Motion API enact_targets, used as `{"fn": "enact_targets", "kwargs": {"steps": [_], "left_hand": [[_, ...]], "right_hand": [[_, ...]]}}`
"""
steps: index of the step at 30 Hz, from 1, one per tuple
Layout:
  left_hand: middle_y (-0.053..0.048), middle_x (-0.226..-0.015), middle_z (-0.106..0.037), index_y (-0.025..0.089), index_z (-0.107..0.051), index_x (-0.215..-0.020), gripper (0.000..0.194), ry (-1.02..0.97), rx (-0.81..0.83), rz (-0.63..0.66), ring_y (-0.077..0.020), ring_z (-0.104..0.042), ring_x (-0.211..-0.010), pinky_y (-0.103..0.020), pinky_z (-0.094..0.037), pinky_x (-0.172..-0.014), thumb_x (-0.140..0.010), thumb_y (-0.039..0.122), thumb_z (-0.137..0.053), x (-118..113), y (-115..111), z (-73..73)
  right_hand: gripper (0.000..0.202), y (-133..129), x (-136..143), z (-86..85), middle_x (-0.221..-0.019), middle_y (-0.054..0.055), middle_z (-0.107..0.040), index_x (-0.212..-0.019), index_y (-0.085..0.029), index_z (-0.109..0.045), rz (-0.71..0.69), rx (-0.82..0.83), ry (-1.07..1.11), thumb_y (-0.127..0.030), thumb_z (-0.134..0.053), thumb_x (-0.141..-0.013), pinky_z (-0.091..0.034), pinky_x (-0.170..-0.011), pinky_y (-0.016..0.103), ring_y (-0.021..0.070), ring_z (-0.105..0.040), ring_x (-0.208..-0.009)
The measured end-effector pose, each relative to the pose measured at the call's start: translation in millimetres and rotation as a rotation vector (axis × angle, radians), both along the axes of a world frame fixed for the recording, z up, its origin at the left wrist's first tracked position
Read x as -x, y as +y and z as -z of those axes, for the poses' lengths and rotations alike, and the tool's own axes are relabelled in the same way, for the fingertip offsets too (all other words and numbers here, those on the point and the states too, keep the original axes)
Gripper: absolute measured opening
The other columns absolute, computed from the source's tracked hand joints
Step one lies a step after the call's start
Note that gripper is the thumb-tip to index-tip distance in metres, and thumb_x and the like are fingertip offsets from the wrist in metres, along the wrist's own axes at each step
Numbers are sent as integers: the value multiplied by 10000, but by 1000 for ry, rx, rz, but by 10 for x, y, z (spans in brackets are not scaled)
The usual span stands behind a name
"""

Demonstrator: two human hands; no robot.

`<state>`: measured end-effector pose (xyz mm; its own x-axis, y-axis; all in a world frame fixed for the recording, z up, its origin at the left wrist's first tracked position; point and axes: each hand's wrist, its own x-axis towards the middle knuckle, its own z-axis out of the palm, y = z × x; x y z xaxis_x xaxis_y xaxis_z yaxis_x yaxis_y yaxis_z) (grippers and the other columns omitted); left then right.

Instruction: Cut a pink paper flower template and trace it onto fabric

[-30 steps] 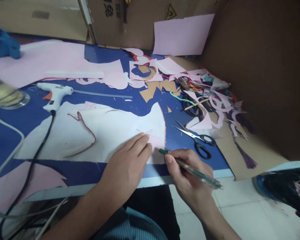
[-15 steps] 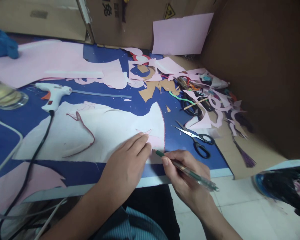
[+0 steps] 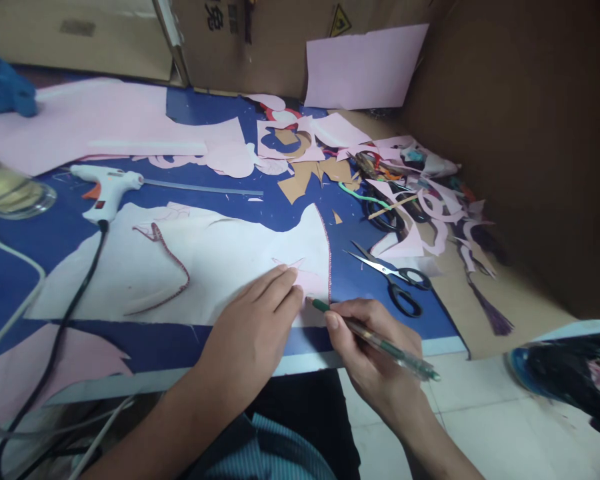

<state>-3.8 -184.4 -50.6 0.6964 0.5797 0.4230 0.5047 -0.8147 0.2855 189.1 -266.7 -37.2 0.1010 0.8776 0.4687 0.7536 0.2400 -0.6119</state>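
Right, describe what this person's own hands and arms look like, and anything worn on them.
The left hand and right hand are both bare: no gloves, and no rings on the fingers that show. No watch, bracelet or sleeve is visible on either forearm. Below, a blue striped garment shows beside black clothing.

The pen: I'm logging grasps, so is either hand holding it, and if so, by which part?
Yes: the right hand holds the pen by its lower barrel, just behind the green front end.
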Motion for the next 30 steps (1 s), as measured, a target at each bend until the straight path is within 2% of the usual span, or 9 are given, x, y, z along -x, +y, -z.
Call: {"fn": "enact_targets", "kwargs": {"steps": [8,21,30], "left_hand": [[-176,-1410,-756,97,-725,-1227,282,-2,-14,-4,-327,-708,-1369,-497,-631,-1144,-1065,58,-497,1,3,13],[-181,-1422,-750,95,-724,-1246,291,13,-8,-3,-323,-699,-1387,-494,-621,-1161,-1067,58,-498,5,5,3],[-172,-1437,-746,113,-724,-1257,303,34,-14,0,-310,-690,-1402,-484,-607,-1178,-1067,58,-495,14,10,5]], "right_hand": [[31,6,3,20,-786,-19,-782,-1037,-242,-698,22,-13,-13,-242,-702,-1067,-592,-581,240,147,-747,-614],[55,7,11,-5,-748,-38,-756,-1013,-243,-690,42,-16,-8,-224,-704,-1062,-580,-570,225,132,-720,-575],[37,-41,-30,10,-777,-34,-785,-1032,-245,-700,78,-10,4,-233,-726,-1055,-584,-591,213,130,-753,-617]]}}
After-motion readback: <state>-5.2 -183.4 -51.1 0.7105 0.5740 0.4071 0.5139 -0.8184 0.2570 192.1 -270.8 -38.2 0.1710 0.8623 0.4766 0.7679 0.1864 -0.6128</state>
